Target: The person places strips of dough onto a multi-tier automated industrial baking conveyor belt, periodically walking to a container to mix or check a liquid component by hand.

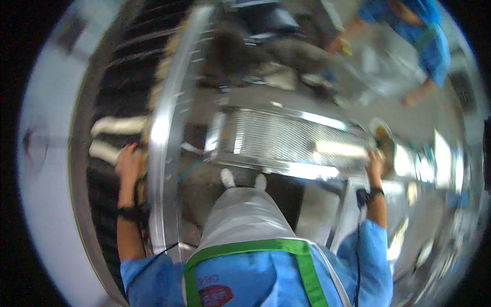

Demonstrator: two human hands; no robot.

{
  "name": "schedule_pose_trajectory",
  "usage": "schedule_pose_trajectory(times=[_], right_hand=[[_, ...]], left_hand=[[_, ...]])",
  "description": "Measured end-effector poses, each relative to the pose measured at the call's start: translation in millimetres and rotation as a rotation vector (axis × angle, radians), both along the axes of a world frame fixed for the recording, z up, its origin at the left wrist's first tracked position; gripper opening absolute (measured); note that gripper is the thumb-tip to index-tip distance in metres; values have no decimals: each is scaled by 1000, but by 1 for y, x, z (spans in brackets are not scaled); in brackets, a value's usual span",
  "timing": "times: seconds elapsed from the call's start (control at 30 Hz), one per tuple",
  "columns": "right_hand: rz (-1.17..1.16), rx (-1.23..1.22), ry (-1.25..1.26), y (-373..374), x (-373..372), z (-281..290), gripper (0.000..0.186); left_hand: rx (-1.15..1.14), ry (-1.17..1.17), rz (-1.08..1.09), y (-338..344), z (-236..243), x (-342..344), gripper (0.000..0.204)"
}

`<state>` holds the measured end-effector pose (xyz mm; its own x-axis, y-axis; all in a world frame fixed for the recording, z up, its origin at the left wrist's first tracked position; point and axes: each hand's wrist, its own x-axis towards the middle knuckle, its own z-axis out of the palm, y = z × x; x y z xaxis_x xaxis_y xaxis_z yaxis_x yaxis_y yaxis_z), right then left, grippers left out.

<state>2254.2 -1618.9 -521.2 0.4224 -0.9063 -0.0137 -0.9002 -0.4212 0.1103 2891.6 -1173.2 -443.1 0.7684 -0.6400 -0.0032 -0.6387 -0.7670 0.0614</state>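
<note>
At the left, my left hand [129, 162] is closed around the near end of a pale, long strip that looks like dough [105, 152]. A second pale strip [120, 126] lies just beyond it on the dark conveyor [120, 94]. My right hand [376, 163] is at the right end of a ridged metal tray [271, 135], touching or beside the end of another pale strip [340, 149] that lies along the ridges. Motion blur smears the right fingers, so their grip is unclear.
A shiny metal rail [162, 128] runs along the conveyor's right side. At the upper right a co-worker in blue [434, 46] reaches toward a clear plastic sheet or bag [386, 64]. Dark machinery [230, 56] stands beyond the tray. White packages [404, 161] sit right of my right hand.
</note>
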Motion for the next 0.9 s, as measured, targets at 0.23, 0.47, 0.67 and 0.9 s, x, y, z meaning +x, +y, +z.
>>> schedule_pose_trajectory(times=[0.23, 0.47, 0.67, 0.9], right_hand=[[79, 334, 332, -60, 9, -3, 37], [162, 753, -850, 41, 214, 156, 35], [603, 940, -1139, 123, 408, 233, 31], [839, 1103, -1038, 182, 608, 264, 44]], left_hand=[[-335, -20, 103, 14, -22, -56, 33], [-396, -1, 136, 18, -3, -68, 36], [-400, 11, 101, 33, -16, -65, 40], [-470, -21, 56, 34, -16, -65, 37]])
